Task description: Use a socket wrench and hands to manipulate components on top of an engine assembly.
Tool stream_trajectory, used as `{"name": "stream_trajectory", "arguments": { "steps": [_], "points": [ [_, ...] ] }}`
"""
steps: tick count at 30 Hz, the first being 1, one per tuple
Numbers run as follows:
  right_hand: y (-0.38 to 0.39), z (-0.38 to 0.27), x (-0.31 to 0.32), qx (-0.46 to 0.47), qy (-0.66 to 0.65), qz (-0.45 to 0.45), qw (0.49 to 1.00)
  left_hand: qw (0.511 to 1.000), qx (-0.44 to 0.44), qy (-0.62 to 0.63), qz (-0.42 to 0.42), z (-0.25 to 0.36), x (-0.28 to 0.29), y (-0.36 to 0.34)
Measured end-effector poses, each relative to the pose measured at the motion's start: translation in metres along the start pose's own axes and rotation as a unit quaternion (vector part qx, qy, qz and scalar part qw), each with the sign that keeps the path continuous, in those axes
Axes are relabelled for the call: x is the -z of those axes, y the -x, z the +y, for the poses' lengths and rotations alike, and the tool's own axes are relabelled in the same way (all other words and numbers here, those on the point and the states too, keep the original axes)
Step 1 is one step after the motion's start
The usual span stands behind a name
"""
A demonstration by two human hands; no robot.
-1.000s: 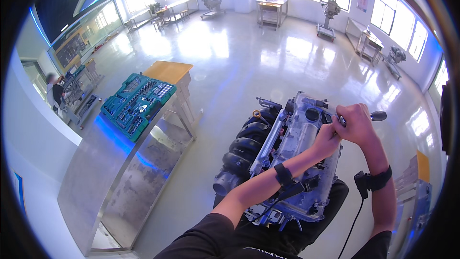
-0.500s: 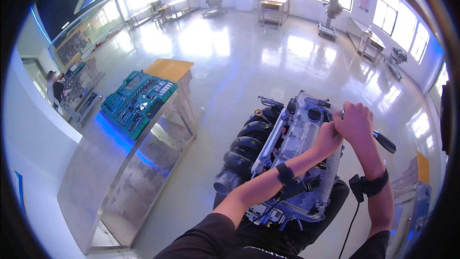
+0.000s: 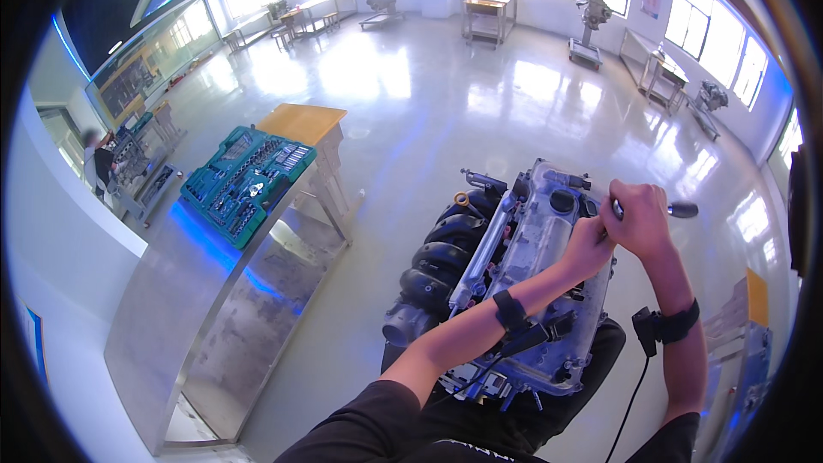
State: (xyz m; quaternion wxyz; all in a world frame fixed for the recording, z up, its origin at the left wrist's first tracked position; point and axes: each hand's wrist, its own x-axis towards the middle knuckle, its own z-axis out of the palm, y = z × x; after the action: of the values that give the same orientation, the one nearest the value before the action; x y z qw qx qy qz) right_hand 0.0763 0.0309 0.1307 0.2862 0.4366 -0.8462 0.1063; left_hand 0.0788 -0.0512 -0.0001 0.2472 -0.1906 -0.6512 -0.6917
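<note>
In front of me stands an engine [image 3: 514, 283] with a silver valve cover and a black ribbed intake manifold [image 3: 441, 261] on its left. My right hand [image 3: 641, 216] is closed over a ratchet wrench [image 3: 683, 209], whose black handle sticks out to the right past the knuckles. A bit of bright metal shows by the thumb. Just below and left, my left hand [image 3: 590, 244] is closed against the right one, over the engine's far right side. What its fingers wrap round is hidden, as is the tool's lower end. The black oil filler cap [image 3: 561, 201] sits beside both hands.
On the left, a metal workbench [image 3: 163, 317] bears an open green socket set [image 3: 249, 182] and a wooden board [image 3: 304, 124]. Another person [image 3: 99, 159] stands at the far left beside an engine. Benches and engine stands [image 3: 586, 51] line the far walls. A cable [image 3: 630, 403] hangs from my right wrist strap.
The ratchet handle has swung counterclockwise, from pointing down-right to pointing nearly straight right. My right hand has turned with it, while my left hand has stayed in place.
</note>
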Motion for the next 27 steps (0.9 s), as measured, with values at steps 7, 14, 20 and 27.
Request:
{"name": "stream_trajectory", "arguments": {
  "steps": [7, 14, 20, 27],
  "points": [
    [-0.006, -0.020, 0.011, -0.248, 0.147, -0.106, 0.952, 0.998, 0.004, 0.041, 0.051, 0.020, -0.007, -0.001],
    [-0.004, -0.026, 0.014, -0.251, 0.142, -0.108, 0.951, 1.000, 0.027, 0.014, 0.006, 0.009, -0.003, -0.002],
    [-0.001, 0.005, 0.006, -0.024, 0.018, -0.042, 0.999, 0.999, 0.029, 0.039, -0.010, 0.001, -0.002, -0.004],
    [0.003, 0.014, 0.000, -0.025, -0.031, -0.015, 0.999, 0.998, 0.053, 0.033, -0.031, 0.002, -0.002, -0.002]
  ]
}}
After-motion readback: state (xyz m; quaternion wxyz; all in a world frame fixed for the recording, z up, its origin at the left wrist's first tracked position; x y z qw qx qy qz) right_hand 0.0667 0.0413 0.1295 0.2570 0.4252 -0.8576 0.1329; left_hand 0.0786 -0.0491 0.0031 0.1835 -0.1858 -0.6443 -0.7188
